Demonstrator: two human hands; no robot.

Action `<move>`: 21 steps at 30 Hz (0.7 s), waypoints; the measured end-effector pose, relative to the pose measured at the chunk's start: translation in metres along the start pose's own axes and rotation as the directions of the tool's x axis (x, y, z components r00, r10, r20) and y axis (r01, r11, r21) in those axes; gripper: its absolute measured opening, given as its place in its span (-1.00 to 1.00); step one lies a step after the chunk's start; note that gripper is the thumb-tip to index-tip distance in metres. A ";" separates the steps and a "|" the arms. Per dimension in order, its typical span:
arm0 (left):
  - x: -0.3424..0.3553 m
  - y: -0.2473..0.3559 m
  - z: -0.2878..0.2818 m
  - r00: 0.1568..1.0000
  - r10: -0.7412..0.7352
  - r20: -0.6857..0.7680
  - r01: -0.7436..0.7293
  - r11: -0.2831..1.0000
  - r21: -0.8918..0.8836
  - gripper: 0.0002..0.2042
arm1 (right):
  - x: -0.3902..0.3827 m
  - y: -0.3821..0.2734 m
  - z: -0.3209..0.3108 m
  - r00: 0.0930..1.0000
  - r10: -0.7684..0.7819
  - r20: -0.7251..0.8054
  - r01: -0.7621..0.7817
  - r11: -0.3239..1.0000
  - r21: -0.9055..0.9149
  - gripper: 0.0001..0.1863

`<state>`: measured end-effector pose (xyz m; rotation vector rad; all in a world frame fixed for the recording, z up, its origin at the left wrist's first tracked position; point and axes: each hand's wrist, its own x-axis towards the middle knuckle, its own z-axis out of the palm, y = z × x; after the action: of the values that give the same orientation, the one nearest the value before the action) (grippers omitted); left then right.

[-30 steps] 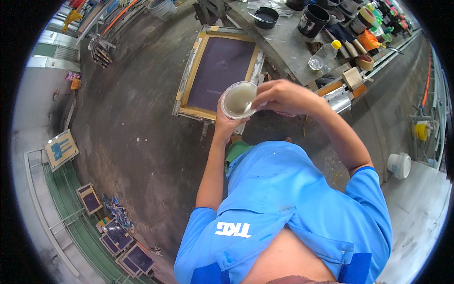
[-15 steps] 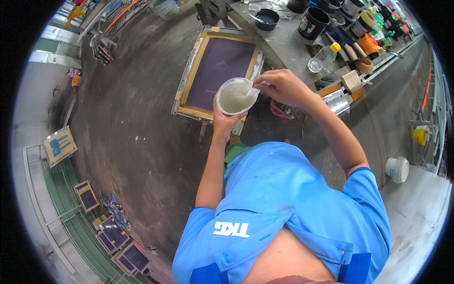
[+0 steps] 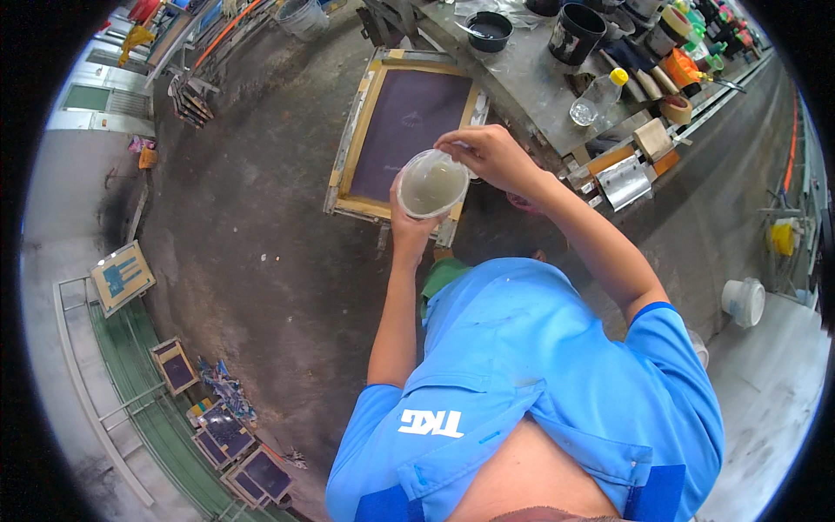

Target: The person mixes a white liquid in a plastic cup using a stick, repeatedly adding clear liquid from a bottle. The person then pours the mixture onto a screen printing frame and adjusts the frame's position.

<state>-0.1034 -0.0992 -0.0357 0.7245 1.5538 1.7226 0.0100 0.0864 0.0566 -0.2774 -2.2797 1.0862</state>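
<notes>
My left hand point(image 3: 409, 216) is wrapped round the side of a clear plastic tub point(image 3: 407, 207), which holds a cloudy greyish-white liquid point(image 3: 435, 187). The tub tilts a little in front of my body. Over its far right rim, my right hand point(image 3: 491, 155) is closed with the fingertips pinched together. What they hold is hidden behind the fingers and the rim. Beyond the tub, a wood-and-metal framed screen point(image 3: 413, 126) with a dark purple mesh stands at a slant, partly covered by the tub.
At the upper right is a grey worktable point(image 3: 522, 83) with a black bowl point(image 3: 489, 32), a black bucket point(image 3: 576, 35), a yellow-capped clear bottle point(image 3: 598, 100) and tape rolls point(image 3: 675, 109). A white bucket point(image 3: 744, 302) sits far right. More framed screens point(image 3: 174, 365) lean at lower left.
My right hand has moved left and slightly up along the tub's rim. The whitish flat piece seen under its fingers earlier is no longer clearly visible. The tub now tilts slightly differently.
</notes>
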 end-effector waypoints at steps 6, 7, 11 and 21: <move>0.000 -0.044 -0.059 0.985 0.164 -0.046 -0.132 0.908 0.398 -0.16 | -0.014 0.026 0.040 0.987 0.070 0.143 -0.056 0.994 -0.096 -0.80; 0.001 -0.052 -0.070 0.979 0.202 -0.039 -0.158 0.861 0.483 -0.19 | -0.017 0.029 0.048 0.990 0.062 0.128 -0.049 0.993 -0.108 -0.79; 0.001 -0.062 -0.093 0.970 0.243 0.010 -0.188 0.722 0.665 -0.25 | -0.030 0.038 0.073 0.994 0.092 0.052 -0.087 0.992 -0.090 -0.78; 0.025 -0.060 -0.167 0.971 0.222 0.083 -0.203 0.600 0.774 -0.26 | -0.067 0.053 0.107 0.925 0.339 -0.169 -0.348 0.937 -0.022 -0.78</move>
<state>-0.2426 -0.1778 -0.1173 1.3672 2.3376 1.1208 -0.0031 0.0243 -0.0650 -0.7845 -2.1618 1.1273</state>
